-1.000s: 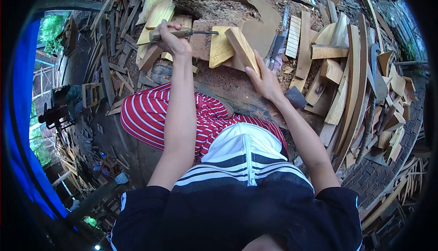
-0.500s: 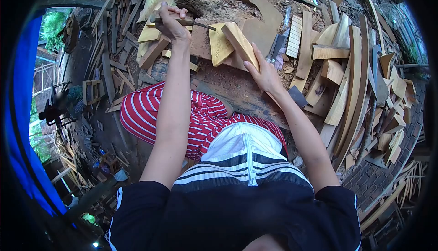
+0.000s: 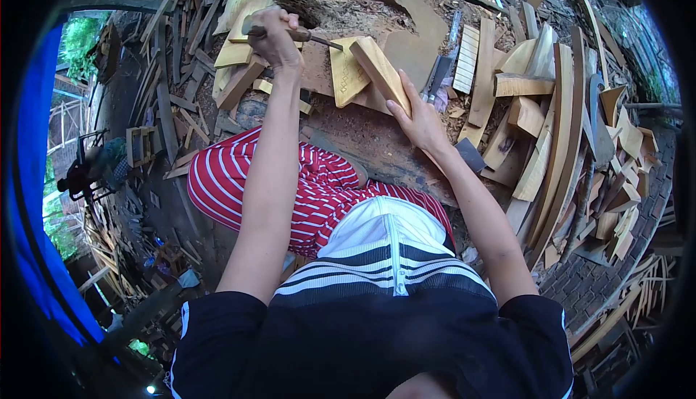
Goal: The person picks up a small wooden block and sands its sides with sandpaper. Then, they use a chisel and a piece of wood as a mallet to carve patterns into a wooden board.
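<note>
My left hand (image 3: 275,40) is closed around the handle of a chisel-like tool (image 3: 322,39) with a thin metal shaft. The shaft points right, its tip at the upper part of a yellow wooden piece (image 3: 348,80) with rows of small marks on its face. The tip is too small to make out. With thumb and fingers on either side, my right hand (image 3: 422,118) grips the lower end of a long pale wooden block (image 3: 380,73). This block stands tilted against the right side of the marked piece. Both lie on a worn, hollowed wooden bench (image 3: 406,44).
A dark flat blade (image 3: 438,76) and a slatted pale strip (image 3: 466,58) lie right of the bench. Wood offcuts (image 3: 533,116) are heaped farther right. Yellow boards (image 3: 239,40) lie beyond my left hand. Striped red trousers (image 3: 232,178) cover my folded legs.
My left hand has shifted slightly up and turned, its fingers now wrapped closer around the handle. The right hand, the block and the marked piece stay nearly the same.
</note>
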A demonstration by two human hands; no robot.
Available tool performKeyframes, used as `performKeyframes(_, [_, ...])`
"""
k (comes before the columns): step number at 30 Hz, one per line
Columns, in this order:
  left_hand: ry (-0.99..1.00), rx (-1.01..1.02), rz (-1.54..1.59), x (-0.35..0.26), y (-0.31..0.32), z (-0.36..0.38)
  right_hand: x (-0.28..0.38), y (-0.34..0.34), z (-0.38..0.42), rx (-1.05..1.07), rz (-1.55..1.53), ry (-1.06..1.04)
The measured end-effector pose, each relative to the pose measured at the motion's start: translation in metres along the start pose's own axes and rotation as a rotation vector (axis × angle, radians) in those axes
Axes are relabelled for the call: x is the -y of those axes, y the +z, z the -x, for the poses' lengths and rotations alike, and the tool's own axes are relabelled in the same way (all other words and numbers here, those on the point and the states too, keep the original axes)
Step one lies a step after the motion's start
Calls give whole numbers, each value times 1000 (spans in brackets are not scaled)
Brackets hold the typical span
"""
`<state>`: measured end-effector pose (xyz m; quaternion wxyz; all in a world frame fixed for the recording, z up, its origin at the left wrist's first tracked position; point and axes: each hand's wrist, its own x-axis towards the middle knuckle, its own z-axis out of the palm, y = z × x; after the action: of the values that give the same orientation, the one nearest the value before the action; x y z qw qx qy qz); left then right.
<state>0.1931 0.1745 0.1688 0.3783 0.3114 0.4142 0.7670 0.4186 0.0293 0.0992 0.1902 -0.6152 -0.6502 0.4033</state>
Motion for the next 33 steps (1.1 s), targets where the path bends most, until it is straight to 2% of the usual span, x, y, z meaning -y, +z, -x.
performKeyframes(4, [55,73,-242,-10,19,23,18,-16,-14,44,-173,50])
performKeyframes(6, [50,95,-257,-2,18,28,54,-49,-27,-35,-281,-33])
performKeyframes(8, [169,103,-406,5,23,28,117,-90,-29,-172,-385,-292])
performKeyframes(10, [142,156,-320,9,26,31,154,-110,-40,-417,-260,-642])
performKeyframes(12, [378,140,-515,10,28,29,183,-124,-47,-414,-275,-863])
performKeyframes(13, [391,246,-525,21,14,24,192,-138,-39,-338,128,-747])
performKeyframes(14, [405,352,-534,32,1,18,178,-115,-55,-478,25,-916])
performKeyframes(16, [315,161,-313,33,9,27,182,-117,-59,-216,396,-704])
performKeyframes(17, [319,170,-307,31,11,27,183,-121,-60,-227,399,-702])
performKeyframes(19, [387,194,-641,9,20,40,199,-136,-51,-328,349,-732])
performKeyframes(20, [446,101,-609,36,3,24,198,-131,-53,-317,351,-729])
performKeyframes(22, [379,162,-542,25,8,29,196,-118,-61,-702,-120,-1060])
performKeyframes(23, [437,188,-542,16,11,33,189,-117,-50,-403,32,-814])
performKeyframes(24, [500,215,-541,10,14,34,183,-112,-53,-403,28,-820])
performKeyframes(25, [471,152,-383,10,16,36,178,-107,-59,-286,169,-724])
performKeyframes(26, [471,167,-377,8,15,36,172,-107,-63,-173,311,-617])
performKeyframes(28, [183,98,-338,-9,12,39,164,-112,-60,-139,351,-623])
performKeyframes(31, [26,35,-258,-10,-6,27,128,-92,-58,-163,-46,-426])
performKeyframes(33, [-3,3,-281,-14,-24,21,93,-76,-53,-62,-81,-269])
